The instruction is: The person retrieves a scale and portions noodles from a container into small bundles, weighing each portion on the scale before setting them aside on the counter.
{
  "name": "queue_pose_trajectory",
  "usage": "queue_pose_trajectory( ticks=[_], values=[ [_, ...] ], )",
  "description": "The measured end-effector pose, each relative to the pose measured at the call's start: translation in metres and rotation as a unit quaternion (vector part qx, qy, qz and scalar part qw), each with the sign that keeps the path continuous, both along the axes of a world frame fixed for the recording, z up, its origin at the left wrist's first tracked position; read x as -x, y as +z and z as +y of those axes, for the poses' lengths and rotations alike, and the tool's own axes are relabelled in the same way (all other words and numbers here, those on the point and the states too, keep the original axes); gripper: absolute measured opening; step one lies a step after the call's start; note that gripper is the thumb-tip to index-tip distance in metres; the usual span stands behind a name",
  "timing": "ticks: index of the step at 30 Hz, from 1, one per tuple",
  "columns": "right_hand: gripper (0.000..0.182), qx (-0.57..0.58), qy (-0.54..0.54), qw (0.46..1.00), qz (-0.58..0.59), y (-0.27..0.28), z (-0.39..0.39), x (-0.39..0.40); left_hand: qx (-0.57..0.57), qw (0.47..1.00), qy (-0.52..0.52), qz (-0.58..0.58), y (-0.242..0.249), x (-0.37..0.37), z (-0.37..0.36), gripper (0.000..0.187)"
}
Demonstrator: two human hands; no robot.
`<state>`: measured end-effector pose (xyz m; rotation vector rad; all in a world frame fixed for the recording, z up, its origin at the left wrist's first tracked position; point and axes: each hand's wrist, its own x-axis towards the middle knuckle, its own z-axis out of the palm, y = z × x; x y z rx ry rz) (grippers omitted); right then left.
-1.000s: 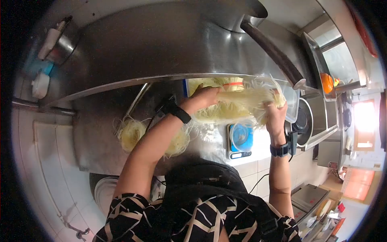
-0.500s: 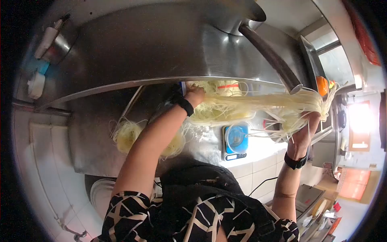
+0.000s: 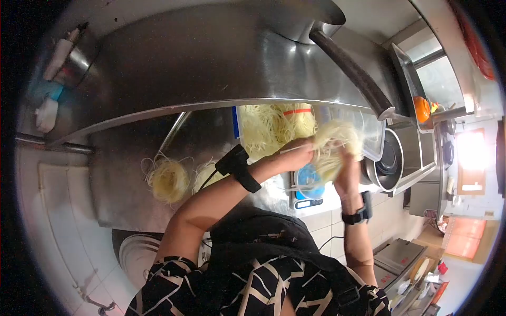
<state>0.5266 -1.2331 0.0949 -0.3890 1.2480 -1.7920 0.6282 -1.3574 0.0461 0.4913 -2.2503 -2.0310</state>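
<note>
A bundle of pale yellow noodles (image 3: 333, 141), slightly blurred, hangs between my two hands. My right hand (image 3: 348, 176) is closed on the bundle from the right and below. On its left side, my left hand (image 3: 298, 156) grips the noodles too, its fingertips partly hidden by strands. Just under the bundle is a digital scale (image 3: 309, 203) with a blue top, partly covered by loose strands. Behind my left hand stands a clear plastic container (image 3: 373, 131) whose left part is full of noodles, some tied with a red band.
Two noodle nests, one round nest (image 3: 167, 180) and another (image 3: 207, 173) half behind my left forearm, lie on the steel counter (image 3: 124, 174). Overhead runs a steel shelf (image 3: 211, 63) with a long-handled pan (image 3: 350, 71). A round metal pan (image 3: 396, 171) stands at right.
My right hand has come left and my left hand right, away from the container. The long stretched noodles are now gathered into a compact bundle above the scale.
</note>
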Motion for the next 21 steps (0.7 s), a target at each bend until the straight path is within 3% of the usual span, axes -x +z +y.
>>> queue_pose_trajectory(
  ticks=[2, 3, 5, 6, 7, 8, 9, 10, 12, 14, 15, 17, 18, 20, 21],
  values=[
    [0.041, -0.015, 0.014, 0.999, 0.03, -0.021, -0.007, -0.022, 0.249, 0.968, -0.011, 0.021, -0.008, 0.0, 0.014, 0.027],
    [0.041, -0.015, 0.016, 0.999, 0.027, -0.026, -0.013, -0.023, 0.213, 0.973, 0.057, 0.06, 0.005, -0.007, 0.018, 0.03],
    [0.036, -0.012, -0.02, 0.992, 0.12, -0.036, -0.026, -0.022, 0.234, 0.97, 0.05, 0.038, 0.003, -0.002, 0.017, 0.03],
    [0.024, 0.006, -0.067, 0.996, 0.064, -0.041, -0.027, -0.017, 0.254, 0.966, 0.045, 0.022, 0.007, -0.001, 0.013, 0.031],
    [0.018, 0.037, -0.072, 0.997, 0.016, -0.039, -0.023, -0.007, 0.197, 0.973, -0.054, -0.106, 0.012, 0.003, 0.005, 0.028],
    [0.014, 0.067, -0.076, 0.994, -0.031, -0.032, -0.02, 0.003, 0.144, 0.989, -0.001, 0.012, -0.002, 0.001, 0.003, 0.025],
    [0.016, 0.162, 0.007, 0.982, -0.099, -0.03, -0.014, 0.019, 0.094, 0.992, -0.022, 0.077, -0.012, -0.002, -0.005, 0.026],
    [0.017, 0.142, -0.053, 0.982, -0.115, -0.026, -0.005, 0.033, 0.042, 0.988, -0.045, 0.14, -0.022, -0.005, -0.016, 0.027],
    [0.019, 0.074, -0.143, 0.986, -0.05, 0.032, -0.001, 0.021, 0.044, 0.984, -0.048, 0.164, -0.041, -0.014, -0.033, 0.026],
    [0.027, 0.114, -0.069, 0.991, -0.016, 0.048, 0.017, 0.052, 0.172, 0.973, -0.142, -0.066, -0.026, -0.024, -0.056, 0.024],
    [0.027, 0.123, -0.078, 0.989, 0.024, 0.062, 0.022, 0.058, 0.169, 0.973, -0.143, -0.065, -0.032, -0.028, -0.064, 0.024],
    [0.03, 0.078, -0.122, 0.984, 0.099, 0.099, 0.03, 0.068, 0.287, 0.942, -0.111, -0.133, -0.058, -0.034, -0.082, 0.024],
    [0.028, 0.196, -0.013, 0.98, -0.038, 0.114, 0.032, 0.081, 0.286, 0.942, -0.112, -0.134, -0.087, -0.032, -0.091, 0.024],
    [0.029, 0.198, 0.123, 0.972, -0.027, 0.137, 0.04, 0.104, 0.462, 0.871, -0.024, -0.166, -0.148, -0.029, -0.099, 0.015],
    [0.029, 0.196, 0.168, 0.966, -0.022, 0.149, 0.042, 0.107, 0.46, 0.872, -0.026, -0.165, -0.149, -0.032, -0.099, 0.015]
  ],
)
